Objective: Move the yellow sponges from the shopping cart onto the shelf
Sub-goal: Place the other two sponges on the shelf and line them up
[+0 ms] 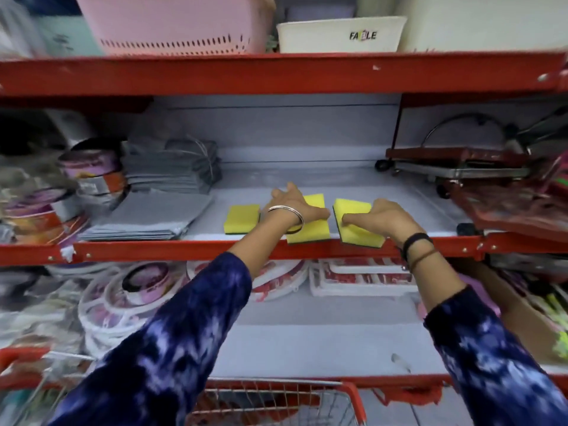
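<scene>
Three yellow sponges with dark undersides lie on the middle shelf (415, 210), near its red front lip. The left sponge (242, 218) sits alone. My left hand (295, 204) rests flat on the middle sponge (310, 230), fingers spread and reaching back over it. My right hand (381, 219) grips the right sponge (358, 224) from its right side, thumb on top; the sponge's front corner overhangs the lip. The red wire shopping cart (307, 401) shows at the bottom edge; I cannot make out its contents.
Folded grey cloths (153, 210) and stacked tins (92, 176) fill the shelf's left. A red wheeled trolley (455, 167) and packaged goods crowd the right. Pink (175, 23) and white (341, 33) baskets stand on the upper shelf. Round hangers (132, 290) lie below.
</scene>
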Motion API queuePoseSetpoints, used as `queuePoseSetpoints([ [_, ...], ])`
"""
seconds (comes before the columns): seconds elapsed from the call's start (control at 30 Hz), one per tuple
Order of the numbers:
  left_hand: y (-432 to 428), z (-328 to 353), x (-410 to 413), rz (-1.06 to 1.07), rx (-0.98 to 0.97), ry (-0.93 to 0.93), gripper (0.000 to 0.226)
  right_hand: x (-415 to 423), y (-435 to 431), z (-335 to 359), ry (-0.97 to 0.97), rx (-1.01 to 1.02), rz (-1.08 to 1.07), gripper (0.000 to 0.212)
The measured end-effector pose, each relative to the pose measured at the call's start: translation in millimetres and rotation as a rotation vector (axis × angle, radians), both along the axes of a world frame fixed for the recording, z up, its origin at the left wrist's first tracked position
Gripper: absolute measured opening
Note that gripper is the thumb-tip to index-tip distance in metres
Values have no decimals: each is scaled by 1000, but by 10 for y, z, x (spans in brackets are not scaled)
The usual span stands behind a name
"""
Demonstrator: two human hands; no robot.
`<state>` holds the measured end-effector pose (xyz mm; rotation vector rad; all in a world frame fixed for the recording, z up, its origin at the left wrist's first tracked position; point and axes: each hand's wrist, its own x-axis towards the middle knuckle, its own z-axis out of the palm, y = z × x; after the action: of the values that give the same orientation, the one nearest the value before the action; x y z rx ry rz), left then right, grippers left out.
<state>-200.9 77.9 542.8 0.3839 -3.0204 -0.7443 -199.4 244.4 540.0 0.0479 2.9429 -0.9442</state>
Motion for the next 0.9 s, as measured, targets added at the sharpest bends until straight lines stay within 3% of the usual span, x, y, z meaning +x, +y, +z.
queuePoseSetpoints([
  [0.17, 174, -31, -450, -2, -54, -75, 108, -452, 31, -1, -11, 6, -17, 76],
  [0.4, 369, -177, -777, -21, -163, -179, 107, -859, 50, -161, -97, 62, -15, 74],
  [0.67, 386, -305, -849, -165, -293, -174, 60, -1019, 84, -385, -113, 125, -2, 74],
  [0.77, 359, -268, -865, -200, -348, -108, 52, -1063, 138, -331, -94, 143, 8, 74],
  [0.9, 333, -331, -884, -293, -395, -158, 53, -1020, 185, -363, -112, 179, 88, 61],
])
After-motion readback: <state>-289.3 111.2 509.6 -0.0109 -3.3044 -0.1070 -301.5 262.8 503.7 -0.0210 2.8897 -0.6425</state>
